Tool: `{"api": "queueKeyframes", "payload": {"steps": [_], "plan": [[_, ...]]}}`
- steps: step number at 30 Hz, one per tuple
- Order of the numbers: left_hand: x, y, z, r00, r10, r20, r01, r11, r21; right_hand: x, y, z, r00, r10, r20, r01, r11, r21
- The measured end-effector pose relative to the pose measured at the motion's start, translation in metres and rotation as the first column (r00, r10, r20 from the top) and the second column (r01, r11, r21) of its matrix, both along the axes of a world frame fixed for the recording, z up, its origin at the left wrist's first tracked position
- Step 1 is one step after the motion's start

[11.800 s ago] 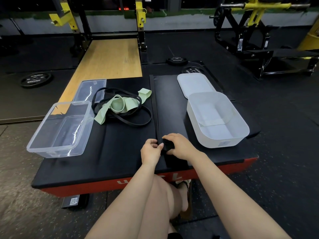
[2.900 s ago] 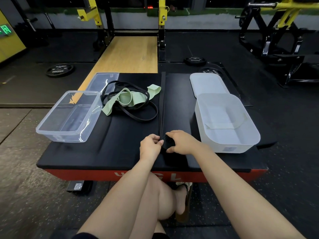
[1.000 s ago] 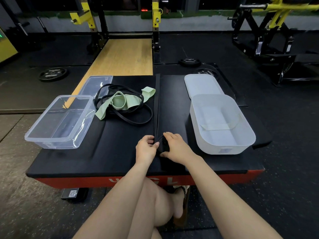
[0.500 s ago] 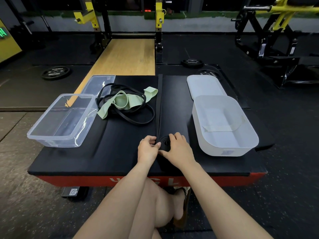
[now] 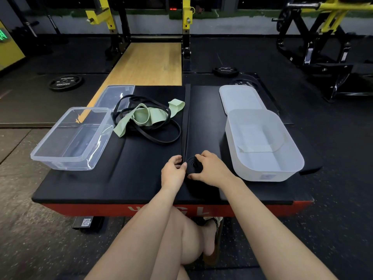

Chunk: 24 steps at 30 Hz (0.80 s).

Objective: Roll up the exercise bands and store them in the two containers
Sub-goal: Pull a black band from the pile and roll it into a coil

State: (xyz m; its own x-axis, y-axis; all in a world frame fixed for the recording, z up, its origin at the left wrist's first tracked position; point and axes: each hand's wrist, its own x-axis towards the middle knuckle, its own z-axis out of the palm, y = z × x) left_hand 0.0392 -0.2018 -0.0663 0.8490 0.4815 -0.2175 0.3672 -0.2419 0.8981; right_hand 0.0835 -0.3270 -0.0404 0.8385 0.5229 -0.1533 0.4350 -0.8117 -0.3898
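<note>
Fingers of our left hand and right hand curl around a tight spiral of flat black band on the padded black bench, its unrolled tail stretching away.

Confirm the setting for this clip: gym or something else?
Almost certainly a gym: weight plates lie on the rubber floor, a yellow-and-black squat rack stands over a wooden lifting platform, and another yellow weight machine stands at the right. The person works at a padded black bench.
</note>
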Motion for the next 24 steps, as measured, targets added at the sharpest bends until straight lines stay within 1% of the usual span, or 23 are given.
{"api": "queueKeyframes", "payload": {"steps": [15, 24], "plan": [[0.001, 0.002, -0.001, 1.000, 0.000, -0.004, 0.000, 1.000, -0.015, 0.016, -0.006, 0.005, 0.988, 0.125, -0.087, -0.126, 0.992, -0.007], [0.000, 0.003, 0.000, 0.999, -0.032, -0.018, 0.033, 0.999, 0.016, 0.022, -0.005, 0.006, 0.978, 0.173, -0.113, -0.179, 0.983, -0.049]]}}
